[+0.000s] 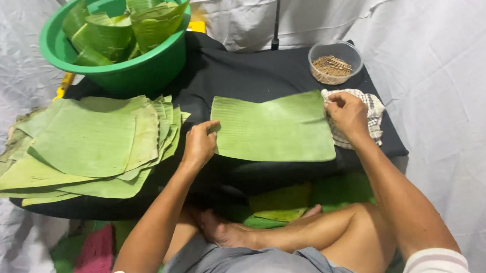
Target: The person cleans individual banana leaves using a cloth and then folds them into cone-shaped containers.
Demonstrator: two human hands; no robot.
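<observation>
I see no packages, labels, signs or screens from here.

This is looking like a makeshift food-wrapping spot on a home floor, not a fitted kitchen. White sheeting (444,48) is hanging all around, and a low surface (251,71) draped in black cloth is sitting over the person's crossed legs. Left of the left hand (199,144), cut banana leaves (87,144) are piling up; beyond the right hand (349,114), a bowl of wooden picks (334,62) is waiting.
</observation>
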